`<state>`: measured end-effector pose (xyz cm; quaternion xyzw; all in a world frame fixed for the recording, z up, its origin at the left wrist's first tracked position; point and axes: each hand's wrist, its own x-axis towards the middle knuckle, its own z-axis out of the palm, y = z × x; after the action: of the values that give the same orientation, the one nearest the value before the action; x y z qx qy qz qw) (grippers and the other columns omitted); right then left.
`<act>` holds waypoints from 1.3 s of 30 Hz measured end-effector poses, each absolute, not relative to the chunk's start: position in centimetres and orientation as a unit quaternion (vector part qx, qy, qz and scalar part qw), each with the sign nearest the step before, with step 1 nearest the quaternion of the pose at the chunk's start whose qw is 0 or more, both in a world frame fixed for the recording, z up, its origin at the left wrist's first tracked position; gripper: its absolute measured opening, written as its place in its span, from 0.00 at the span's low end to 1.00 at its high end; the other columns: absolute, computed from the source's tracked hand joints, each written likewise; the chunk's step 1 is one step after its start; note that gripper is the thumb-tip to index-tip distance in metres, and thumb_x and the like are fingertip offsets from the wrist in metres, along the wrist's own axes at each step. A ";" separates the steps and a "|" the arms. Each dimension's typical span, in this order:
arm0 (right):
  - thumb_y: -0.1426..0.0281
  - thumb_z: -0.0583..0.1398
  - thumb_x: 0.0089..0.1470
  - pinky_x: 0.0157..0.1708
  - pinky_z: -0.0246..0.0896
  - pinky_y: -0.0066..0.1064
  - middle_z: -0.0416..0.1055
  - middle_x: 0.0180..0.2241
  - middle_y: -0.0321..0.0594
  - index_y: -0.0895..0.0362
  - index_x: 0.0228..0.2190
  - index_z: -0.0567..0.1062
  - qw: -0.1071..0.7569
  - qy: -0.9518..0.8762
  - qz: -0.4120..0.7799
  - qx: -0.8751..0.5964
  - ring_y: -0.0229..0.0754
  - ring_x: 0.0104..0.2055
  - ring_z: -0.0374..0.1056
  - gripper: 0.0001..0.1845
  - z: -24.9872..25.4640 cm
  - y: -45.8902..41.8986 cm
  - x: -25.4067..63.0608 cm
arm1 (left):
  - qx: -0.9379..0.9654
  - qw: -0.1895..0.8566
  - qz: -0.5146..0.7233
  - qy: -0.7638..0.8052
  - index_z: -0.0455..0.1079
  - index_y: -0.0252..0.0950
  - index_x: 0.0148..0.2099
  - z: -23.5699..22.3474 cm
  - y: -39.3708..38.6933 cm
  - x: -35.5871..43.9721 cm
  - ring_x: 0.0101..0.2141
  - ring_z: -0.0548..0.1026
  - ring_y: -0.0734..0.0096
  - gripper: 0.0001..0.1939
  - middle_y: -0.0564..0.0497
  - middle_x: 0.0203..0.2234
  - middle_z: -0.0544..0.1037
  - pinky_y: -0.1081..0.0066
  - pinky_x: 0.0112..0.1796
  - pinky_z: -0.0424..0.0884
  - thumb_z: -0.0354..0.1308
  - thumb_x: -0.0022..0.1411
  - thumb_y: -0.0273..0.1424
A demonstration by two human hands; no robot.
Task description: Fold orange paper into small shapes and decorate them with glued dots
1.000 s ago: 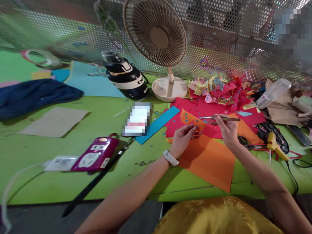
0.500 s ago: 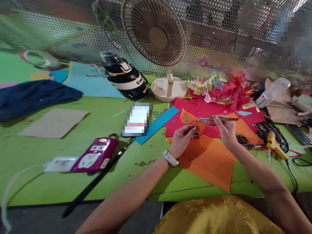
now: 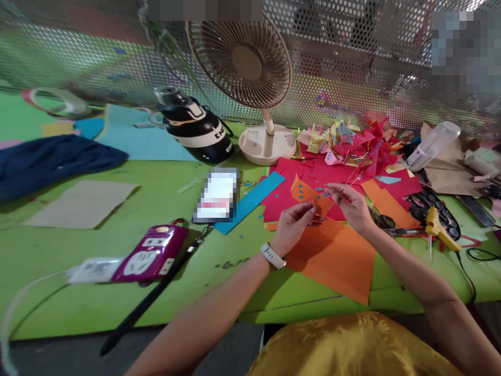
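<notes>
My left hand [image 3: 293,225], with a white watch on its wrist, pinches a small orange paper piece [image 3: 318,201] with blue dots. My right hand [image 3: 351,207] is closed on thin metal tweezers [image 3: 344,189], whose tip points down at that paper piece. Both hands hover over a large orange sheet [image 3: 336,258] lying on red sheets [image 3: 301,183] on the green table [image 3: 117,292].
A fan [image 3: 250,78] stands behind, beside a black and white bottle [image 3: 193,125]. A heap of folded paper shapes [image 3: 348,143] lies at the back right. A yellow glue gun [image 3: 440,230], scissors [image 3: 385,224], a purple power strip [image 3: 151,253] and a blue strip [image 3: 250,201] lie around.
The tweezers lay level, pointing left; now my right hand has tilted them so the back end rises to the upper right and the tip meets the orange piece. The view shifted slightly.
</notes>
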<state>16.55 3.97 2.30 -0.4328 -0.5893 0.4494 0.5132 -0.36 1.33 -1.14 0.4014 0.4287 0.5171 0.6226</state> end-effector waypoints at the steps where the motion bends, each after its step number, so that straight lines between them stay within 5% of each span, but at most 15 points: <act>1: 0.57 0.67 0.50 0.50 0.71 0.40 0.81 0.37 0.39 0.51 0.36 0.78 0.512 -0.584 0.463 -0.426 0.45 0.44 0.78 0.14 2.1 4.1 16.5 | 0.404 0.621 0.517 0.430 0.77 0.35 0.38 -1.1 1.3 -0.3 0.29 0.83 0.59 0.26 0.49 0.27 0.82 0.64 0.33 0.81 0.73 0.45 0.50; 6: 0.58 0.72 0.42 0.45 0.73 0.36 0.79 0.35 0.37 0.51 0.36 0.73 0.500 -0.565 0.502 -0.421 0.42 0.42 0.77 0.21 1.4 4.2 16.2 | 0.423 0.612 0.507 0.436 0.78 0.35 0.38 -0.9 1.2 -0.3 0.29 0.83 0.59 0.28 0.49 0.27 0.82 0.62 0.34 0.82 0.72 0.44 0.52; 17: 0.56 0.72 0.42 0.35 0.72 0.32 0.77 0.30 0.34 0.51 0.37 0.73 0.501 -0.560 0.503 -0.427 0.40 0.36 0.75 0.22 1.1 4.0 16.0 | 0.447 0.612 0.494 0.426 0.78 0.34 0.40 -1.0 1.0 -0.2 0.30 0.83 0.58 0.27 0.47 0.28 0.82 0.61 0.35 0.81 0.71 0.47 0.52; 23: 0.53 0.72 0.40 0.42 0.73 0.35 0.80 0.32 0.35 0.51 0.37 0.73 0.520 -0.548 0.504 -0.419 0.42 0.39 0.78 0.26 2.0 4.1 16.2 | 0.440 0.615 0.492 0.432 0.78 0.34 0.39 -1.1 1.2 -0.4 0.31 0.83 0.59 0.28 0.46 0.29 0.83 0.62 0.35 0.81 0.71 0.46 0.53; 26: 0.49 0.70 0.43 0.45 0.73 0.38 0.80 0.32 0.35 0.50 0.36 0.72 0.566 -0.527 0.474 -0.422 0.43 0.38 0.79 0.25 4.0 4.3 17.0 | 0.417 0.620 0.503 0.435 0.77 0.34 0.37 -1.4 1.5 -0.5 0.30 0.83 0.60 0.27 0.48 0.29 0.82 0.64 0.33 0.80 0.73 0.45 0.52; 29: 0.44 0.62 0.52 0.38 0.74 0.36 0.78 0.26 0.33 0.49 0.40 0.74 0.576 -0.515 0.460 -0.437 0.41 0.31 0.78 0.25 6.1 4.2 18.5 | 0.394 0.630 0.514 0.429 0.76 0.35 0.37 -1.5 1.7 -0.5 0.29 0.83 0.62 0.26 0.50 0.29 0.81 0.66 0.32 0.79 0.74 0.44 0.49; 34: 0.46 0.51 0.63 0.25 0.68 0.31 0.74 0.20 0.34 0.53 0.52 0.75 0.424 -0.662 0.402 -0.471 0.40 0.22 0.72 0.29 5.2 2.4 22.7 | 0.360 0.641 0.530 0.422 0.74 0.35 0.35 -1.3 1.8 -0.5 0.29 0.82 0.66 0.24 0.53 0.28 0.80 0.70 0.32 0.78 0.76 0.41 0.45; 39: 0.73 0.55 0.62 0.33 0.67 0.31 0.79 0.33 0.44 0.52 0.49 0.80 0.127 -0.856 0.088 -0.494 0.45 0.35 0.76 0.18 0.5 0.0 25.6 | 0.368 0.631 0.520 0.444 0.74 0.35 0.36 -1.0 1.9 -0.5 0.31 0.82 0.65 0.24 0.52 0.29 0.81 0.68 0.35 0.79 0.76 0.42 0.44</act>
<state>25.63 -0.04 0.50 -0.4941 -0.8556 0.0876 0.1272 -0.55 1.89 -0.99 0.3678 0.4440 0.5195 0.6306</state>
